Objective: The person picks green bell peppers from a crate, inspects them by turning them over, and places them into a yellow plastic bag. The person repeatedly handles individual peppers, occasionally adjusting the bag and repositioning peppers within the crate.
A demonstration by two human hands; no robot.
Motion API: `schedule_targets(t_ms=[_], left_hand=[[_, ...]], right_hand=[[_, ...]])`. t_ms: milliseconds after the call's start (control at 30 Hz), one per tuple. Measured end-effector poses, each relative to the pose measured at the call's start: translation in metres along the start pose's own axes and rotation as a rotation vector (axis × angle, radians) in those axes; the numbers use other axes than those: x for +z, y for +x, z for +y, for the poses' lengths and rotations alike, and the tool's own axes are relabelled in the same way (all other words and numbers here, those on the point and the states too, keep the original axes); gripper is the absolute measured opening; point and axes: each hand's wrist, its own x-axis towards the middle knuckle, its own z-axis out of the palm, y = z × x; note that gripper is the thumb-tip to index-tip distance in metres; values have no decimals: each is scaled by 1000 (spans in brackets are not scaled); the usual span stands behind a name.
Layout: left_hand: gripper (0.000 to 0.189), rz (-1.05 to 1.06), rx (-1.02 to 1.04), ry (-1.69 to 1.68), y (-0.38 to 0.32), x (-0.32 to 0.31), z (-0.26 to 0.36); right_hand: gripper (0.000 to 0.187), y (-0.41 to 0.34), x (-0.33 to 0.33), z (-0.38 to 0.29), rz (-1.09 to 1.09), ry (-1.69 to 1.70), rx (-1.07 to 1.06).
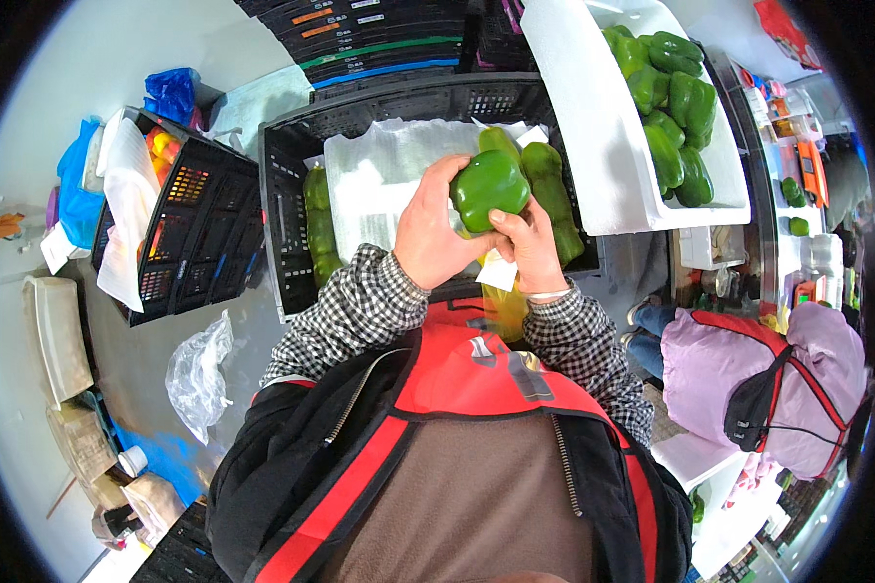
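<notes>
A green bell pepper (490, 191) is held up between my two hands, over a black plastic crate (408, 93). The fingers of my left hand (437, 237) curve round its left side. My right hand (536, 244) grips it from the lower right, with the thumb on its front. Inside the crate beneath, a sheet of white foam wrap (372, 171) spreads across the middle. Long green vegetables (554, 197) lie along the crate's right side, and more (321, 226) along its left. A white paper piece (497, 271) and something yellow show just below my hands.
A white foam box (590, 146) with several green peppers (693, 109) stands at the upper right. A tilted black crate (204, 218) of red and yellow produce is at left. Black crates (379, 36) are stacked behind. A plastic bag (200, 375) lies on the floor; a person (736, 386) is at right.
</notes>
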Motion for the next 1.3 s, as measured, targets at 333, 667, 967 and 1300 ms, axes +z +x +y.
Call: schedule_targets(t_ms=[333, 667, 967, 1300], left_hand=[[39, -22, -308, -736, -1, -4, -26], [23, 32, -460, -814, 0, 0, -27], [24, 57, -587, -851, -1, -2, -22], [108, -1078, 16, 565, -56, -9, -169]], right_hand=[[38, -1, 3, 2, 21, -59, -8], [37, -5, 6, -4, 72, -123, -70], [33, -10, 10, -5, 50, -204, -157], [78, 65, -25, -138, 15, 161, -149]])
